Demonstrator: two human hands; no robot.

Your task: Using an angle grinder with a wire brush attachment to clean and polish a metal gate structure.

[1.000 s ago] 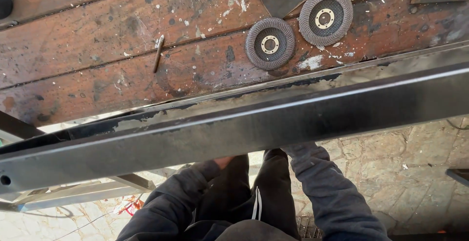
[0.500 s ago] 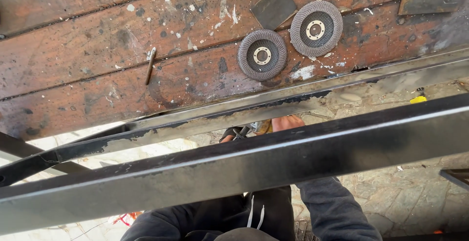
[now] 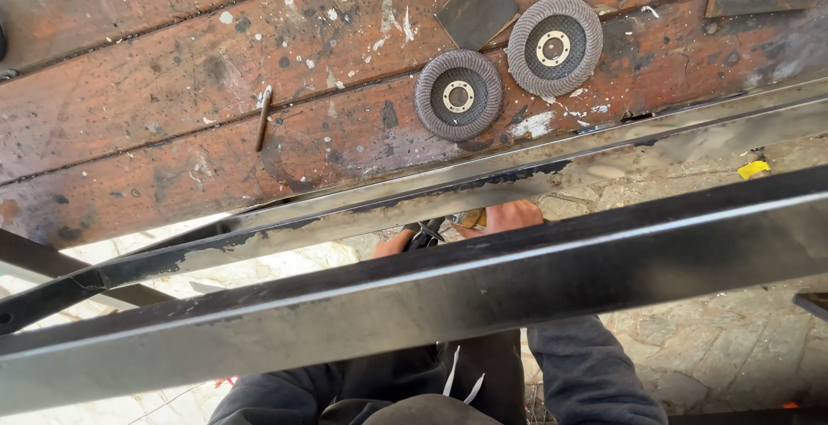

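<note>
**Hands under a steel bar at a worn bench**

- Bar (image 3: 483, 291): long dark steel tube, running slantwise across the view, closest to the camera. It hides most of both hands.
- Second bar (image 3: 448, 188): rusty and scaled, lying along the edge of the bench (image 3: 172, 115), just beyond the hands.
- Right hand (image 3: 509, 216): shows in the gap between the two bars, curled around a small tool (image 3: 470, 218) with a yellowish part; fingers seem pressed together on it, though most are hidden.
- Left hand (image 3: 392, 244): only a sliver shows beside a dark part of the tool; finger state cannot be told.
- On the bench: two flap discs (image 3: 458, 95) (image 3: 554, 46), a dark plate (image 3: 476, 9), a short rod (image 3: 263, 118).
- Risk, as judged: the hands sit between two heavy bars. If either bar shifts or rolls, fingers could be pinched. The near bar also blocks sight of the tool, so a slip could go unnoticed.
</note>
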